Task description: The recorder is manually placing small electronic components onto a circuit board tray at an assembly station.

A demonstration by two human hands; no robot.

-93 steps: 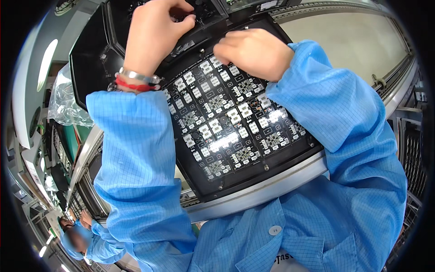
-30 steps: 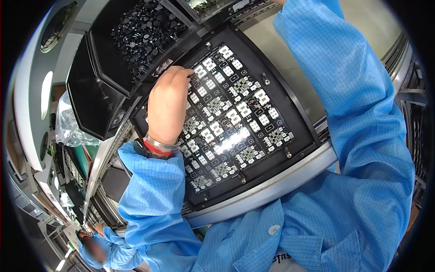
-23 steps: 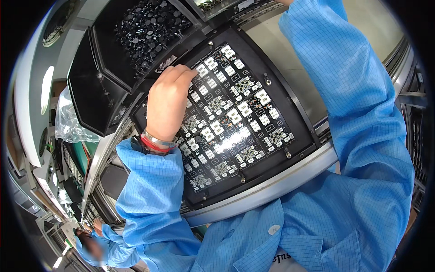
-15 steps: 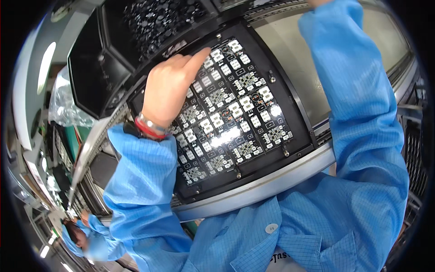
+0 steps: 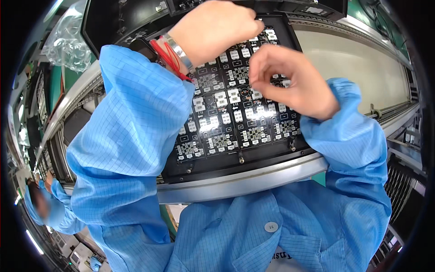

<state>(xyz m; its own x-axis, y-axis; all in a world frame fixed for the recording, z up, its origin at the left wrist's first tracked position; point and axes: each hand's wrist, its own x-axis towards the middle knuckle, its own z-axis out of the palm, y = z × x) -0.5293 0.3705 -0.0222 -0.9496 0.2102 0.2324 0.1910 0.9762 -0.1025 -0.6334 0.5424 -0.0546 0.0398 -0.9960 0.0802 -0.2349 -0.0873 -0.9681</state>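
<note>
A panel of black circuit boards (image 5: 226, 120) with many white square parts lies in a black carrier frame (image 5: 213, 169) in front of me. My left hand (image 5: 217, 29) is over the panel's far side, its fingers curled in at the far right corner; whatever they hold is hidden. Over the panel's right part is my right hand (image 5: 294, 79), thumb and forefinger pressed together in a pinch. Anything between those fingertips is too small to name. Both forearms wear blue checked sleeves.
A silver rail (image 5: 244, 183) runs along the near side. To the right lies a pale conveyor surface (image 5: 353, 63). Black bins (image 5: 106, 18) stand at the far side, beside a clear plastic bag (image 5: 68, 43). At the lower left, a co-worker in blue (image 5: 61, 213) is visible.
My right hand has come in from the far right to above the panel, now pinching. The left hand has moved right and farther out. The view has shifted, and the bins sit higher.
</note>
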